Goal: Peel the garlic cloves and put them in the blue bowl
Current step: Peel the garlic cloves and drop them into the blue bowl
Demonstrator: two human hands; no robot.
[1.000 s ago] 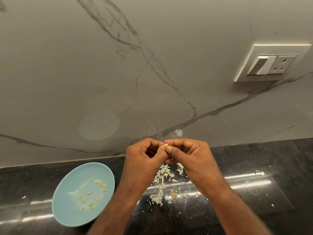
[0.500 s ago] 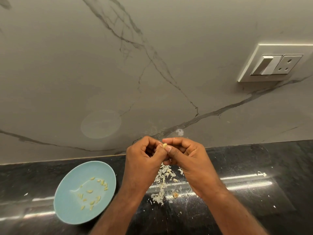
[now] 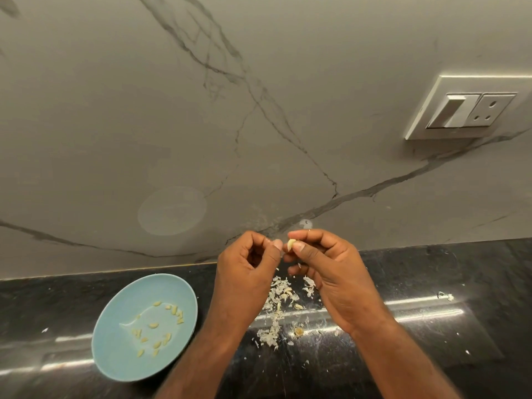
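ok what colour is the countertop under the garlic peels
Black and glossy with faint pale flecks; the countertop shows best in the head view.

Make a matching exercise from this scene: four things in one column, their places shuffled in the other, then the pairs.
1. blue bowl
2. garlic clove
3. peel scraps
4. switch plate

A. on the wall, upper right
B. pinched in the right hand
C. on the counter, beside the left hand
D. scattered on the counter beneath both hands

Pairs: 1-C, 2-B, 3-D, 4-A
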